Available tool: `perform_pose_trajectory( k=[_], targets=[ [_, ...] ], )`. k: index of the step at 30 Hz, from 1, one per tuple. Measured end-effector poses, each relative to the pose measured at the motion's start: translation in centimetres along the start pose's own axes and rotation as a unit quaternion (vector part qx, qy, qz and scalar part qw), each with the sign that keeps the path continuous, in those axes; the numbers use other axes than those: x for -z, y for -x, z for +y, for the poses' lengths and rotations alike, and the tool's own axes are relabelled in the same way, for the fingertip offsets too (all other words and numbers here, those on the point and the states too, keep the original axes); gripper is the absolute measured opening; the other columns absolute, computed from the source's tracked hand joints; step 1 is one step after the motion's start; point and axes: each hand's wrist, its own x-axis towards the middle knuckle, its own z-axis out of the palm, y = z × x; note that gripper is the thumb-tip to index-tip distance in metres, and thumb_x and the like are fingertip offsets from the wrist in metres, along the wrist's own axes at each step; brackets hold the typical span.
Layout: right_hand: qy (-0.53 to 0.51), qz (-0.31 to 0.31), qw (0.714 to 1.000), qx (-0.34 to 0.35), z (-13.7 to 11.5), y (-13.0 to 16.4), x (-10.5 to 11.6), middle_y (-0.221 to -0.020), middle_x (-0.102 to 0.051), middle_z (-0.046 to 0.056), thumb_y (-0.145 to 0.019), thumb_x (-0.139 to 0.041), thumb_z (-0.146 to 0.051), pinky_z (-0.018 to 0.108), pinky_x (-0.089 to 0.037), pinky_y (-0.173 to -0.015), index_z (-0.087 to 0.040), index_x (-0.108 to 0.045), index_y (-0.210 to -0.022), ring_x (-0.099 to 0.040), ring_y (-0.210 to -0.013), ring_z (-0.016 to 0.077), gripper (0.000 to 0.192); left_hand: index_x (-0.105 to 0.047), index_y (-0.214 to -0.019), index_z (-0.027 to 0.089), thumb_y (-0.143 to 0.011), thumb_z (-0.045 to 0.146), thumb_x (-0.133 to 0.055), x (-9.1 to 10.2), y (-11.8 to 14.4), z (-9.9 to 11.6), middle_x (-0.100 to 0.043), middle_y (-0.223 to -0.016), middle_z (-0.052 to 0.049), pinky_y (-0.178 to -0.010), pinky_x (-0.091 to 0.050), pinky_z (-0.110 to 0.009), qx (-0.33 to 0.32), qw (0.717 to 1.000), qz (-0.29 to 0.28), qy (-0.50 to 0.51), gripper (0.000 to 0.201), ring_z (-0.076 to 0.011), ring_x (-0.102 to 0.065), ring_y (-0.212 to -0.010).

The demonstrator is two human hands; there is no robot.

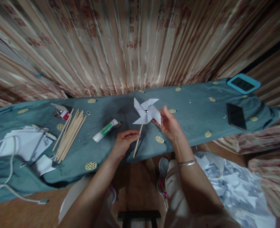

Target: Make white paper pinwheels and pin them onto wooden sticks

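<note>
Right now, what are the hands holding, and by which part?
A white paper pinwheel. The left hand pinches its wooden stick about midway down; the right hand touches the edge of one paper blade.

text: none legible | glue stick: label too small to read; clock: display blurred
</note>
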Motion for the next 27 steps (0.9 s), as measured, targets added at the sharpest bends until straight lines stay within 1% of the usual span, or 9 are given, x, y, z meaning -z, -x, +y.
perform_pose_trajectory(
  k=[4, 6, 9, 13, 15, 17, 23, 27],
  targets=[
    [-0.031, 0.026, 0.999, 0.004, 0.1, 0.09, -0.11, -0.069, -0.072, 0.0, -0.051, -0.088, -0.053, 0.027, -0.056, -0.057, -0.022, -0.07, -0.07, -0.066, -0.064, 0.0155, 0.04, -0.077, -0.067, 0.019, -0.049, 0.031, -0.086, -0.1, 0.08, 0.04, -0.073, -0.068, -0.003, -0.07, -0.049, -0.026, 0.009, 1.0, -0.007, -0.003, 0.023, -0.0148, -0.062, -0.066],
    [-0.033, 0.025, 0.999, 0.001, 0.14, 0.16, -0.09, -0.066, -0.072, -0.001, -0.053, -0.088, -0.048, 0.026, -0.055, -0.056, -0.022, -0.07, -0.07, -0.065, -0.061, 0.015, 0.036, -0.077, -0.067, 0.019, -0.049, 0.03, -0.086, -0.12, 0.13, 0.07, -0.073, -0.068, -0.003, -0.07, -0.049, -0.026, 0.012, 1.0, -0.008, -0.004, 0.023, -0.0148, -0.062, -0.066],
    [-0.032, 0.008, 0.999, 0.002, 0.27, 0.15, 0.01, -0.065, -0.072, -0.001, -0.056, -0.088, -0.044, 0.024, -0.054, -0.055, -0.021, -0.071, -0.071, -0.064, -0.058, 0.0133, 0.032, -0.077, -0.067, 0.019, -0.049, 0.03, -0.085, -0.14, 0.17, 0.11, -0.073, -0.068, -0.002, -0.07, -0.049, -0.025, 0.012, 1.0, -0.009, -0.004, 0.022, -0.014, -0.062, -0.065],
    [-0.032, -0.016, 0.999, 0.01, 0.57, -0.03, 0.16, -0.068, -0.074, 0.001, -0.06, -0.086, -0.041, 0.024, -0.057, -0.06, -0.02, -0.073, -0.078, -0.068, -0.064, 0.0148, 0.031, -0.077, -0.067, 0.019, -0.049, 0.03, -0.085, -0.12, 0.12, 0.1, -0.073, -0.067, -0.002, -0.07, -0.048, -0.025, 0.015, 1.0, -0.01, -0.001, 0.022, -0.0139, -0.062, -0.065],
    [-0.035, -0.021, 0.999, 0.012, 0.69, -0.08, 0.2, -0.069, -0.075, 0.001, -0.062, -0.085, -0.04, 0.024, -0.057, -0.061, -0.02, -0.073, -0.079, -0.069, -0.066, 0.0152, 0.029, -0.077, -0.067, 0.019, -0.049, 0.029, -0.085, -0.08, 0.06, 0.08, -0.073, -0.068, -0.002, -0.07, -0.048, -0.025, 0.015, 1.0, -0.007, 0.001, 0.023, -0.0139, -0.062, -0.066],
    [-0.044, -0.023, 0.999, 0.009, 0.75, -0.07, 0.18, -0.07, -0.075, 0.001, -0.063, -0.085, -0.038, 0.023, -0.057, -0.06, -0.02, -0.072, -0.077, -0.069, -0.064, 0.0142, 0.026, -0.077, -0.067, 0.019, -0.049, 0.029, -0.085, -0.06, 0.01, 0.08, -0.073, -0.068, -0.002, -0.07, -0.048, -0.025, 0.013, 1.0, -0.003, 0.004, 0.022, -0.0138, -0.062, -0.066],
    [-0.065, -0.036, 0.997, -0.011, 0.76, 0.15, -0.33, -0.068, -0.075, 0.002, -0.056, -0.089, -0.04, 0.022, -0.056, -0.053, -0.019, -0.073, -0.074, -0.066, -0.056, 0.013, 0.032, -0.077, -0.067, 0.018, -0.049, 0.028, -0.084, -0.11, -0.07, 0.13, -0.073, -0.068, -0.002, -0.071, -0.048, -0.025, 0.004, 1.0, 0.0, 0.006, 0.022, -0.0137, -0.062, -0.066],
    [-0.074, -0.035, 0.996, -0.024, 0.83, 0.2, -0.56, -0.068, -0.075, 0.001, -0.055, -0.09, -0.039, 0.02, -0.056, -0.055, -0.019, -0.073, -0.073, -0.067, -0.057, 0.0116, 0.032, -0.077, -0.067, 0.018, -0.05, 0.028, -0.085, -0.11, -0.18, 0.04, -0.073, -0.067, -0.002, -0.071, -0.048, -0.025, 0.002, 1.0, -0.002, 0.008, 0.022, -0.0132, -0.062, -0.066]
  ],
)
